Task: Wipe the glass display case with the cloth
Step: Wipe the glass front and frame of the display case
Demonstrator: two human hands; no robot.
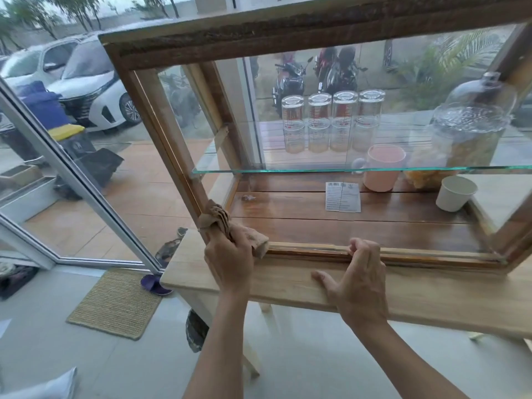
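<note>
- My left grip (229,260) is closed around the cloth (218,221). The cloth is bunched up, and its wad presses against the bottom left corner of the glass display case (259,30), where the upright post meets the base.
- My right grip (359,280) has its fingers hooked over the bottom rail (417,253) and its thumb flat on the wooden surface (288,280). I judge that it is bracing the case.
- The case stands on that surface. Its glass shelf (316,169) carries 4 upturned glasses (331,122) and a lidded jar (469,133).
- A pink cup (383,168) and a white paper cup (454,192) sit on the wooden floor of the case.
- The step in hand looks like wiping the corner, so most of the glass is probably not yet done.
- The next move calls for 1 firm stroke of the cloth, either up the post or along the rail. My right grip should hold the case steady and stay out of the cloth's path.
</note>
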